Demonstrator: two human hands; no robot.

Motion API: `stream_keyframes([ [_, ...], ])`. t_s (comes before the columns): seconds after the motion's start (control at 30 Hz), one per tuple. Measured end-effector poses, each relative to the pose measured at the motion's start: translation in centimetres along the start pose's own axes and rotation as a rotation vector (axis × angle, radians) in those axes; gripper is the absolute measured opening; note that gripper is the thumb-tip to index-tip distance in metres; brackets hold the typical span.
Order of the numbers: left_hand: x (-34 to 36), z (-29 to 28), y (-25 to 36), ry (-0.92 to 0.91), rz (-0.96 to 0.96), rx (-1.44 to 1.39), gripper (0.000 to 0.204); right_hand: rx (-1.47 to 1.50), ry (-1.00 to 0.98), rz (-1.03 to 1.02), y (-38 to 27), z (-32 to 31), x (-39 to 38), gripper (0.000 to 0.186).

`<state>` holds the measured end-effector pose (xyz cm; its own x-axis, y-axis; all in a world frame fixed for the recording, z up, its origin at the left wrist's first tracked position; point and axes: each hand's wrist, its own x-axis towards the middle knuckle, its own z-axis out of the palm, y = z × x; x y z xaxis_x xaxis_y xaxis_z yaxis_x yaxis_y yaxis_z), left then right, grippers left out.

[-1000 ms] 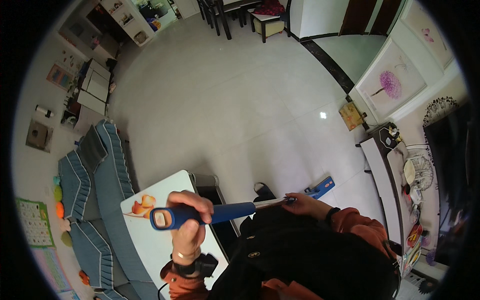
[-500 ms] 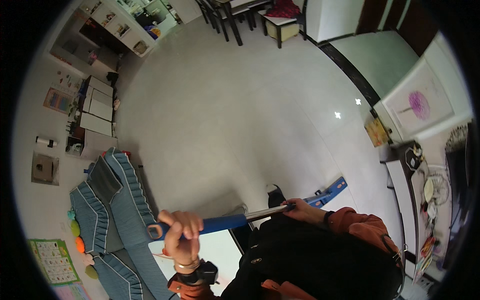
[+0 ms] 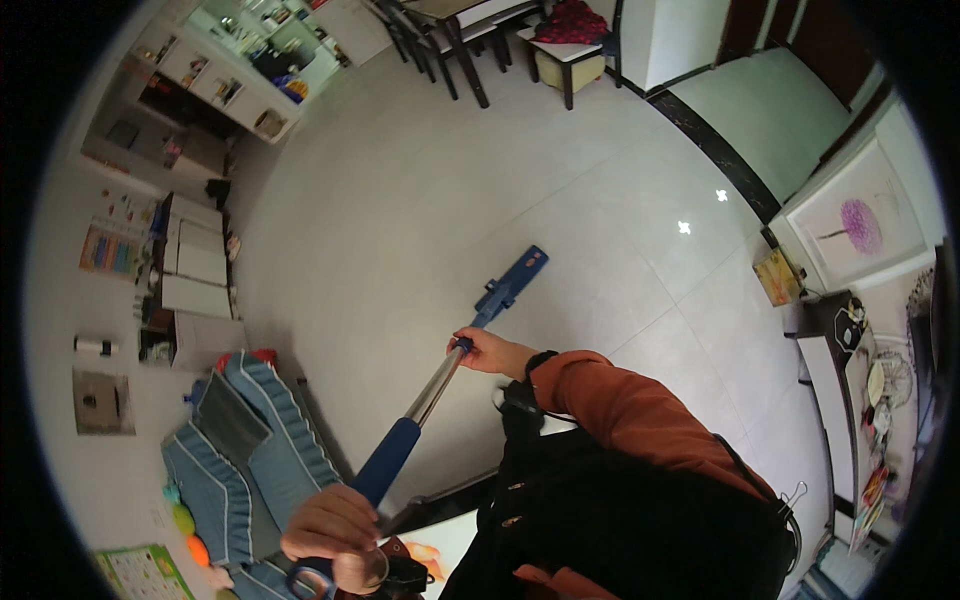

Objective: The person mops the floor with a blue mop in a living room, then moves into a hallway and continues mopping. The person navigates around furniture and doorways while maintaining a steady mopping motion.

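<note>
Since the earlier frame, the blue mop head (image 3: 517, 278) has swung from beside the person's right side to the floor (image 3: 400, 200) ahead, and the left hand (image 3: 338, 535) has dropped toward the lower edge.

One flat mop (image 3: 432, 393) is present, comprising one head, one silver pole and one blue grip (image 3: 387, 462). It runs diagonally from the lower left to the middle of the view, its head over the tiles; full contact cannot be confirmed.

Two hands are in view. The left is closed around the blue grip near its end, fingers curled over. The right hand (image 3: 488, 350) is wrapped around the pole at the dark collar (image 3: 463, 345), just short of the head.

Surroundings: one blue sofa (image 3: 295, 450) at left; one white tabletop (image 3: 458, 545), partly hidden, beside the person; one red cloth (image 3: 570, 22) on a seat; one yellowish box (image 3: 778, 277) at right; one purple-flower picture (image 3: 860, 227) above it. Two bright reflections (image 3: 684, 228) show on the tiles.
</note>
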<state>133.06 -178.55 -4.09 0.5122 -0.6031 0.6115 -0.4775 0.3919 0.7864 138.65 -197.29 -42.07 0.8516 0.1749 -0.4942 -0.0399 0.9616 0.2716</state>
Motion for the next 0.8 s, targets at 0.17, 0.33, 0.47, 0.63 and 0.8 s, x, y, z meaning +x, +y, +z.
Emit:
stream_keyframes([
  [0.17,5.2,-2.3,-6.9,-0.736,-0.015,-0.147,0.024,-0.041,-0.007,-0.219,-5.1,1.3,7.0,0.009],
  [0.33,12.8,-5.4,-10.4,-0.972,-0.045,-0.08,0.021,-0.374,0.049,-0.448,-6.9,5.3,11.3,0.007],
  [0.47,22.6,-12.9,-8.1,-1.157,0.193,-0.106,0.017,0.014,-0.084,-0.385,-3.4,10.7,9.3,0.009],
  [0.63,29.5,-18.0,-15.9,-1.117,0.247,-0.769,0.03,0.207,-0.051,-0.492,-1.2,9.9,1.1,0.019],
  [0.8,24.1,-10.3,-26.2,-0.709,-0.242,-0.633,0.002,0.486,0.113,-0.834,-2.7,-2.3,-6.0,0.025],
])
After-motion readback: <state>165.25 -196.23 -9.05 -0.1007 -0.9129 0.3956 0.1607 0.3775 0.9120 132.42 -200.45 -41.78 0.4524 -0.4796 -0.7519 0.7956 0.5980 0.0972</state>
